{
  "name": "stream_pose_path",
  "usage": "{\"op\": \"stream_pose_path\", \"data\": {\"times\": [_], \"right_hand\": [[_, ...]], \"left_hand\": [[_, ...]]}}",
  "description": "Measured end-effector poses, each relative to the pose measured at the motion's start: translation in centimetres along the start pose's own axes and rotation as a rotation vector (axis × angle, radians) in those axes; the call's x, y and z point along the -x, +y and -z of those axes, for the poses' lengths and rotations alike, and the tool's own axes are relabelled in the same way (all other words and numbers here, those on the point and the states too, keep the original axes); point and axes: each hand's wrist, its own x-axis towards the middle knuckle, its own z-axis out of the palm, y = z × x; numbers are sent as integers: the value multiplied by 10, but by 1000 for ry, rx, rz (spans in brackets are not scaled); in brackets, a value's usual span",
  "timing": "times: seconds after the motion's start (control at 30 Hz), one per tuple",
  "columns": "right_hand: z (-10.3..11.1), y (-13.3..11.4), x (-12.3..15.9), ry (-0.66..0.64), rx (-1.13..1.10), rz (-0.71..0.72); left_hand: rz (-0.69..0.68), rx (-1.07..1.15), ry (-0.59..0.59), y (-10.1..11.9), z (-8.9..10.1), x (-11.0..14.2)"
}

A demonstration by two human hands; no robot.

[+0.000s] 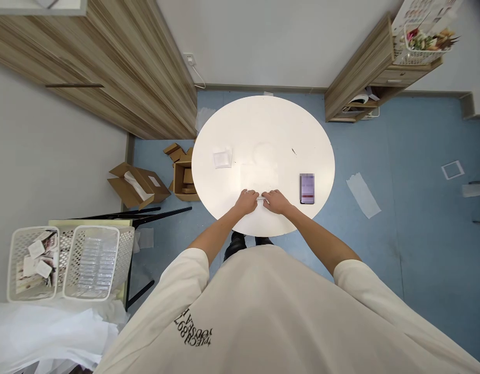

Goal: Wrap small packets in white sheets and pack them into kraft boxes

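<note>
At the near side of the round white table (263, 221), both my hands meet close together over a narrow white strip (260, 198). My left hand (247, 201) has its fingers curled on the strip's left end. The right end is pinched by my right hand (275, 201). Most of the strip is hidden under my fingers, so its kind does not show. Just beyond my hands, a faint pale sheet (259, 175) lies flat on the tabletop, hard to tell from the white surface.
A small white packet (223, 159) lies on the table's left, a phone (307, 189) on its right. Open cardboard boxes (140, 184) stand on the floor at left. White baskets (91, 264) sit beside me at left. A paper piece (363, 195) lies on the blue floor.
</note>
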Motion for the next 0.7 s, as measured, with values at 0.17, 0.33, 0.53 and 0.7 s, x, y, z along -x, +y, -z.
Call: {"op": "stream_pose_path", "data": {"times": [0.17,0.33,0.53,0.7], "right_hand": [[-5,4,-7,82,-6,-34],[-2,12,-30,138,81,-66],[-12,19,-47,161,2,-160],[-19,19,-46,158,-21,-196]], "left_hand": [[97,-47,16,-1,7,-11],[161,-81,188,6,11,-10],[8,-125,153,8,-3,13],[5,-122,94,3,-15,17]]}}
